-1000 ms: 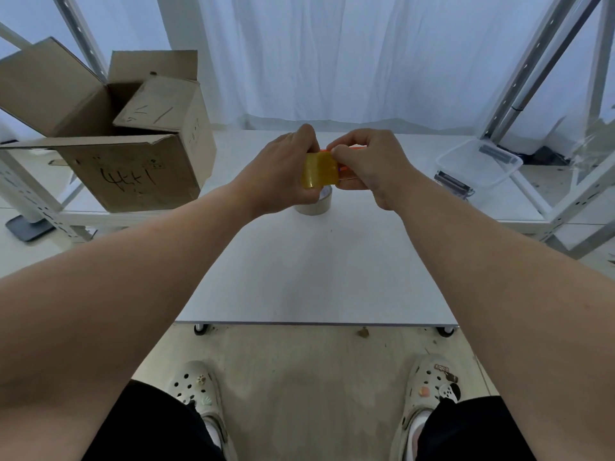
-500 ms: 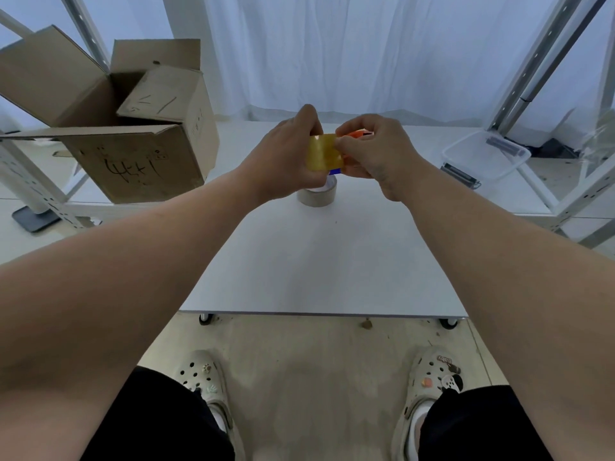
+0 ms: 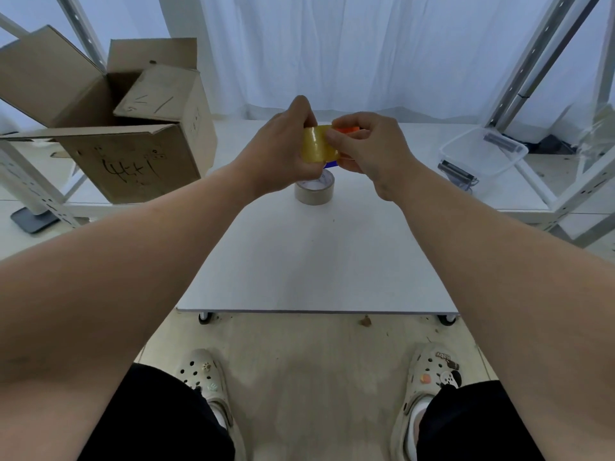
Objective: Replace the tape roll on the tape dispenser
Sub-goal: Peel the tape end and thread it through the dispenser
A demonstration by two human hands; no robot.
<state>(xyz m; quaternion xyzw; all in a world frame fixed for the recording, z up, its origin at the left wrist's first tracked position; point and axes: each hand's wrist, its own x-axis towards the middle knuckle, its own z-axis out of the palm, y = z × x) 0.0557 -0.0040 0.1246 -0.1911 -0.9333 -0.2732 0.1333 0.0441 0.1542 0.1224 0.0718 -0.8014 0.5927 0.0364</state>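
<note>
Above the white table (image 3: 316,261) I hold a yellow tape roll (image 3: 316,144) between both hands. My left hand (image 3: 283,151) grips its left side. My right hand (image 3: 366,146) pinches the roll's right edge and also closes around an orange tape dispenser (image 3: 347,129), of which only an orange top and a small blue part (image 3: 331,164) show. A second roll, beige with a white core (image 3: 314,189), lies flat on the table just below my hands.
An open cardboard box (image 3: 133,138) sits on a shelf frame at the left. A clear plastic bin (image 3: 482,158) stands at the right. Metal rack posts rise on both sides. White curtains hang behind. My feet are below the table's front edge.
Both hands have risen slightly with the yellow roll and dispenser, uncovering more of the beige roll beneath. The grip looks the same.
</note>
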